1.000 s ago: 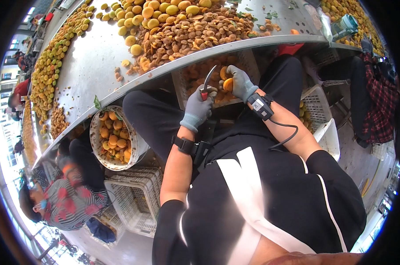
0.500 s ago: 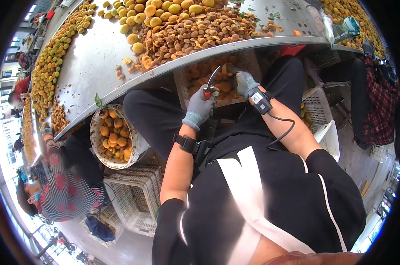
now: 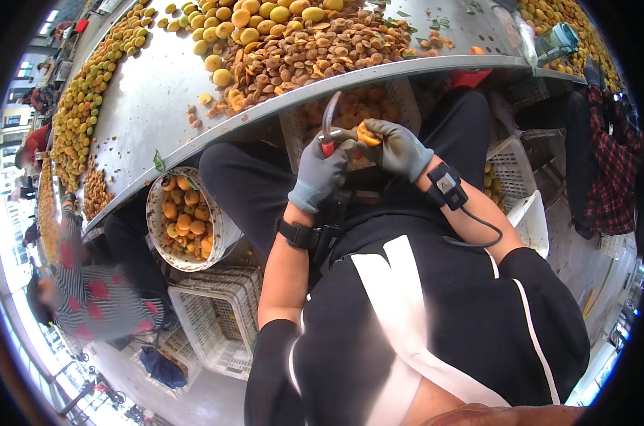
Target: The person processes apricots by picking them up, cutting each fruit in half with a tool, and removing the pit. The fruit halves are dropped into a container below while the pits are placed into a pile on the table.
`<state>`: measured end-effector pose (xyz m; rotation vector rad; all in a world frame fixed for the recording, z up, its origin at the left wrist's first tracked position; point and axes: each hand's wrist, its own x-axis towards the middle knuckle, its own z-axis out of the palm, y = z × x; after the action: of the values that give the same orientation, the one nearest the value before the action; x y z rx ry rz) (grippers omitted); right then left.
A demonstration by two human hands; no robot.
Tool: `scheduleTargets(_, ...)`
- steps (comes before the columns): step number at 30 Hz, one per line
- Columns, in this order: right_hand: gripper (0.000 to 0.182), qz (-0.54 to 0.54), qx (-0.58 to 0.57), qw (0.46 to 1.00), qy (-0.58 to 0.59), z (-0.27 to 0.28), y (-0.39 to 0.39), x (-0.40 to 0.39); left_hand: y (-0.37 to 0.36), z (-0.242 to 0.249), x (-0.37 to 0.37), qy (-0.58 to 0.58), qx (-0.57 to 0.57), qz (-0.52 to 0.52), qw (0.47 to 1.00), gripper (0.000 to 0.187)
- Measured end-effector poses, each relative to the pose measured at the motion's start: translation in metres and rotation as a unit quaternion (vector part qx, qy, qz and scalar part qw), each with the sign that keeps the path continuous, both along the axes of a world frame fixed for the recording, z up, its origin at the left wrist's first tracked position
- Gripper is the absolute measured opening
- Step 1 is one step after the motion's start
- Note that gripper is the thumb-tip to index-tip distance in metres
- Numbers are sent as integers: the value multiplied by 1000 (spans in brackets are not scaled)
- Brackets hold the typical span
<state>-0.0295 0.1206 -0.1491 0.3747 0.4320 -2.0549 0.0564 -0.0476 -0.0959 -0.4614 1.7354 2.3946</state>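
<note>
In my gloved left hand (image 3: 320, 170) is a small curved knife (image 3: 329, 117) with a red handle, its blade pointing up and away from me. My gloved right hand (image 3: 403, 149) pinches an orange apricot (image 3: 368, 134) beside the knife. The hands nearly meet above my lap, and the fingers of both are closed. Just beyond them, under the table edge, a crate (image 3: 289, 138) holds orange apricot pieces (image 3: 371, 106), partly hidden by my hands.
A metal table (image 3: 148, 92) carries whole apricots (image 3: 265, 13) and a heap of brown pits (image 3: 300, 57). To my left stand a white bucket (image 3: 229, 231) of apricots and stacked crates (image 3: 219, 326). Co-workers sit on both sides; one wears a striped sleeve (image 3: 69, 248).
My right hand has drawn back from over the crate, and an orange apricot now shows in its fingers. The knife blade stands more upright. The co-worker at left has moved an arm.
</note>
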Motion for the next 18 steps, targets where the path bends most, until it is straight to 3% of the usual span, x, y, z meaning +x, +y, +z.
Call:
scheduleTargets(4, 25, 85, 13, 996, -24, 33, 3, 27, -3, 33, 3, 44, 104, 0, 994, 16)
scheduleTargets(6, 25, 116, 46, 991, -44, 37, 3, 40, -3, 38, 3, 60, 95, 1, 994, 16)
scheduleTargets(9, 25, 238, -21, 970, -41, 57, 5, 51, -5, 36, 4, 94, 134, -46, 985, 21)
scheduleTargets(13, 25, 236, -47, 970, 47, 51, 4, 56, -7, 30, 8, 136, 244, -31, 960, 27)
scheduleTargets(16, 25, 209, 4, 974, 85, 54, 3, 59, 0, 26, 1, 179, 156, 48, 970, 25)
scheduleTargets(18, 25, 131, 98, 977, 137, 62, 1, 61, 0, 22, -4, 186, 163, 75, 966, 25)
